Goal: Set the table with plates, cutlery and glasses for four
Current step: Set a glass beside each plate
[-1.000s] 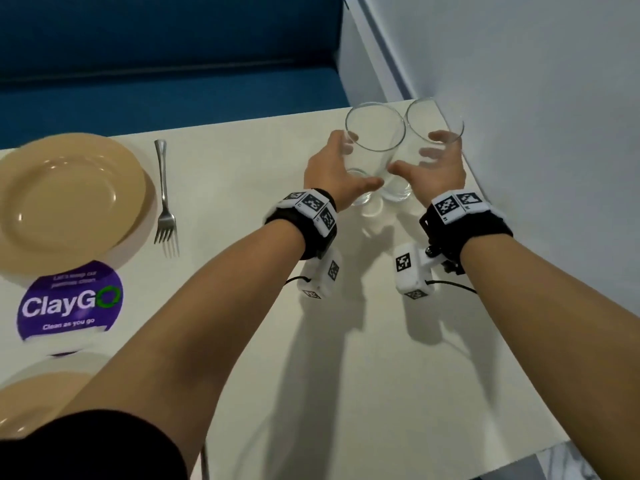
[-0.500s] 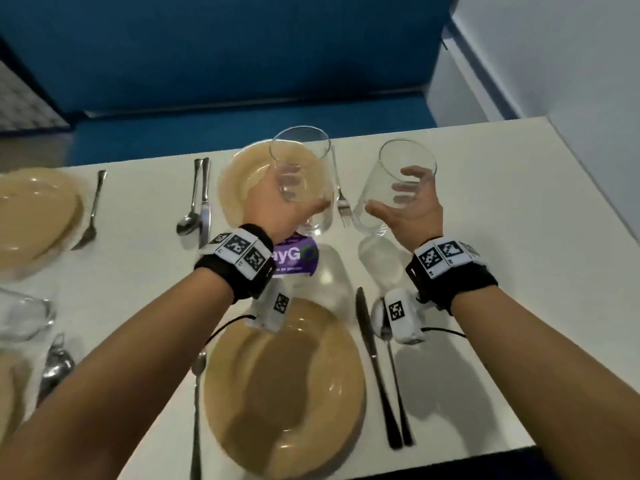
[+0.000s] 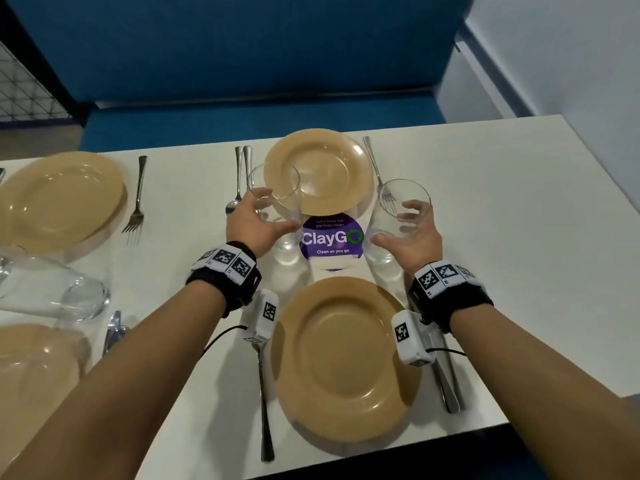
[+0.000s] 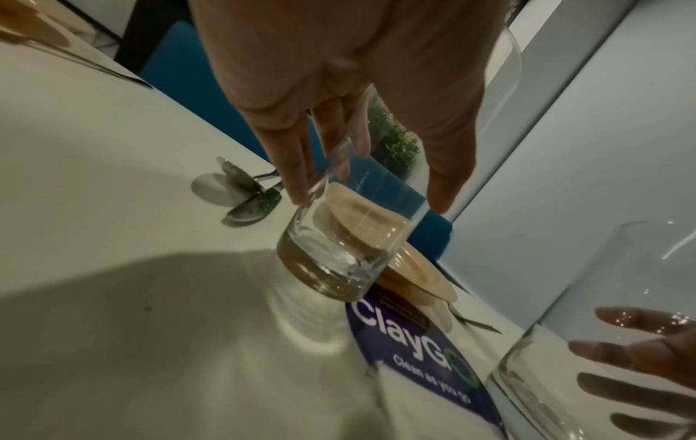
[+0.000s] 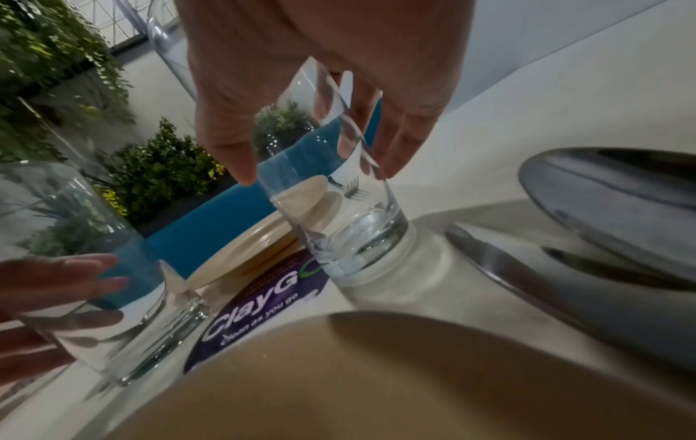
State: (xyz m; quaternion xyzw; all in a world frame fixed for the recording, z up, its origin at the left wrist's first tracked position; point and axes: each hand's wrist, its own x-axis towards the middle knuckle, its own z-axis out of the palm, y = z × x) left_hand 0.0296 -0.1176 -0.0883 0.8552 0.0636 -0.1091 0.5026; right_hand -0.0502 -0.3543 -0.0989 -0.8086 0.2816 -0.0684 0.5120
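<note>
Broadly, the long white table (image 3: pixel 502 216) fills the head view, with a blue upholstered bench (image 3: pixel 242 57) behind its far edge; four round tan plates sit on it: the near tan plate (image 3: pixel 346 355) directly below the arms, the far tan plate (image 3: pixel 322 171) opposite it, a third plate at far left (image 3: pixel 59 199), and a fourth cut off at the lower left corner (image 3: pixel 31 368); between the near and far plates lies a round purple sticker reading "ClayGo" (image 3: pixel 332 239). Smaller are the glasses; the left hand (image 3: pixel 254 225) wraps fingers and thumb round a clear straight-sided drinking glass (image 3: pixel 277 206), tilted, its base just left of the sticker and, in the left wrist view (image 4: pixel 339 256), close above the table top, contact not certain; the right hand (image 3: pixel 414 233) grips a second clear glass (image 3: pixel 398 216) in the same way, its base just right of the sticker and low over the table in the right wrist view (image 5: pixel 346 232); another clear tumbler (image 3: pixel 55 292) stands at the left edge. Smallest is the steel cutlery: a fork (image 3: pixel 264 400) left of the near plate, a knife and spoon (image 3: pixel 446 379) right of it, a fork (image 3: pixel 375 168) right of the far plate, a spoon and knife (image 3: pixel 240 178) left of it, and a fork (image 3: pixel 136 199) beside the far-left plate.
</note>
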